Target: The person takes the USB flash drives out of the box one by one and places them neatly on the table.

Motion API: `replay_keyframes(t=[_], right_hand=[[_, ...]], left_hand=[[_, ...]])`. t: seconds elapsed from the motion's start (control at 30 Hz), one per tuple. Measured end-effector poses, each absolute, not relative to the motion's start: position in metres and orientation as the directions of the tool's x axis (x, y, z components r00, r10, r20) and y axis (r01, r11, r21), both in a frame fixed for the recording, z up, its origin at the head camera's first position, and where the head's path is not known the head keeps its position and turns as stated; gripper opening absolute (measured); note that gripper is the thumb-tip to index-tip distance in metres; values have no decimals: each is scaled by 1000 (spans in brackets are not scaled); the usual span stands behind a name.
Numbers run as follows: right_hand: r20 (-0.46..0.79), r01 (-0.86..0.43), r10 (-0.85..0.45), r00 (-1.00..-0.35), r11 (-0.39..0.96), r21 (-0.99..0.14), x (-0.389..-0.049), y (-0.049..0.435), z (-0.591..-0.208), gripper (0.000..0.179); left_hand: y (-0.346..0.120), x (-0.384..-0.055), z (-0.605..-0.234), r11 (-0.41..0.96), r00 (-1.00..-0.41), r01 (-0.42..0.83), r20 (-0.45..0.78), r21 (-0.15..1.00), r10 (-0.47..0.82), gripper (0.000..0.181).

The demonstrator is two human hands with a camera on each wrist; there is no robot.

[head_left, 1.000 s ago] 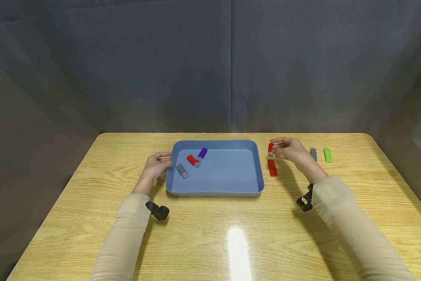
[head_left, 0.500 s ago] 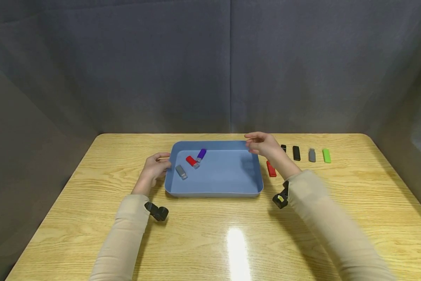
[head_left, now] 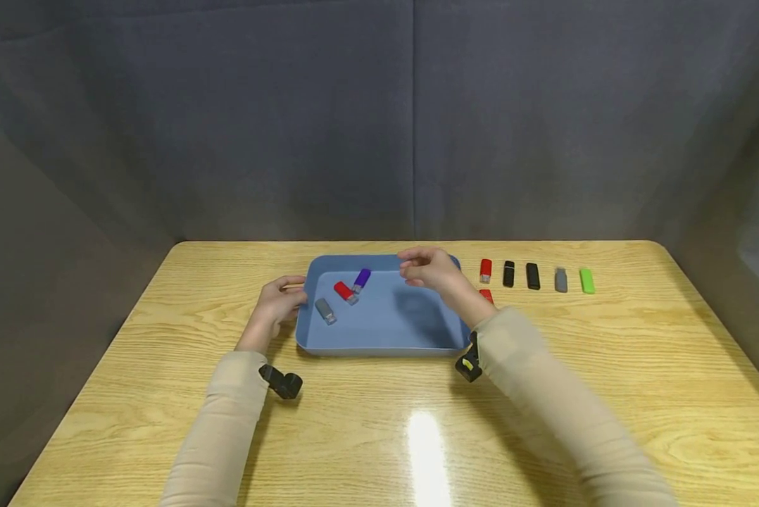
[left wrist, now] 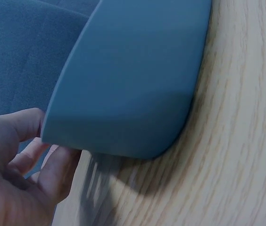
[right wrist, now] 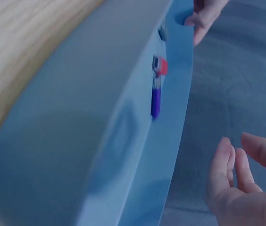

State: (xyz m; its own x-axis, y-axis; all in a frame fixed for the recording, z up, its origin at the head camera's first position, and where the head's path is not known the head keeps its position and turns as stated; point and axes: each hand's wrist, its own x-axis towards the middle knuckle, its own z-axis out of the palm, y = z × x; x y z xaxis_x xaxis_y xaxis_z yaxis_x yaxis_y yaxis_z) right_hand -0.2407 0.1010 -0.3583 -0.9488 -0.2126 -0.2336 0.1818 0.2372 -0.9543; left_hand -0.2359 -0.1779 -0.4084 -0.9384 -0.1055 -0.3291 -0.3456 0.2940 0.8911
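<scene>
Tray [head_left: 382,318] is pinched at left rim by left hand [head_left: 278,303]; right hand [head_left: 431,269] held over tray, fingers loosely apart, nothing gripped. Grey stick [head_left: 325,310], red stick [head_left: 345,292], purple stick [head_left: 362,279] grouped in tray's left half.

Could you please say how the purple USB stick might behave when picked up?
The purple USB stick looks hard-cased, so probably stiff. Its slim body suggests little weight. Lying flat in the tray, it seems unlikely to roll.
</scene>
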Motion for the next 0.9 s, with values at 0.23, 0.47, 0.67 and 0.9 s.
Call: replay_keyframes(t=[0.23,0.47,0.67,0.9], right_hand=[[-267,223,-213,-940,211,-952,-240,82,-364,42],[-260,227,-216,-941,167,-960,-239,63,-375,41],[-245,220,-186,-952,143,-965,-240,48,-383,38],[-248,224,-153,-957,156,-962,-240,34,-396,35]], left_hand=[[-176,-237,-409,291,-934,-358,-341,887,-110,50],[-177,-237,-409,284,-938,-346,-333,894,-96,51],[-179,-237,-406,287,-935,-355,-344,890,-90,50],[-181,-237,-405,276,-924,-381,-372,883,-87,51]])
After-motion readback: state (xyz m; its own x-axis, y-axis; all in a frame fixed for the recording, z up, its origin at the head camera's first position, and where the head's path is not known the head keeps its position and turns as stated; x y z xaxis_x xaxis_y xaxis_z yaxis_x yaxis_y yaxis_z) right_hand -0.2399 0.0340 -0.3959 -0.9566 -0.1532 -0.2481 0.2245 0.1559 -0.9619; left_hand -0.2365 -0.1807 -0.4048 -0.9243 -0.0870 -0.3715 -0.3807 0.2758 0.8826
